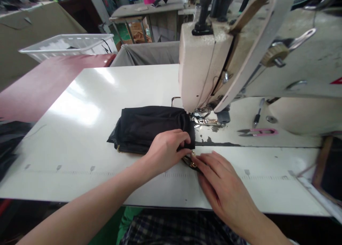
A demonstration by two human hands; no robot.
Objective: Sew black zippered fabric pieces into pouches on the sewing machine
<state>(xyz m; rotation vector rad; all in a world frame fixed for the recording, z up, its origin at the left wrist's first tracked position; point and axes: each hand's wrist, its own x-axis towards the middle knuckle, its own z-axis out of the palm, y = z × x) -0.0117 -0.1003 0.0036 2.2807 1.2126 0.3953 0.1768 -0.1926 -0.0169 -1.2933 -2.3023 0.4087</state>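
Observation:
A black fabric pouch (149, 124) with a gold-toothed zipper along its near edge lies flat on the white sewing table (149, 84). Its right edge is close beside the presser foot (204, 121) of the sewing machine (203, 67). My left hand (169, 147) rests on the pouch's near right corner, fingers curled and closed on the fabric. At that corner my right hand (221, 181) pinches the zipper end (192, 163), where a gold-coloured metal piece shows. The fingertips of both hands nearly meet there.
Pink-handled thread snips (259, 132) and a pen (258, 113) lie right of the presser foot. A printed ruler scale runs along the table's near side. Beyond the left edge are a pink surface (50, 81) and a white plastic basket (72, 42).

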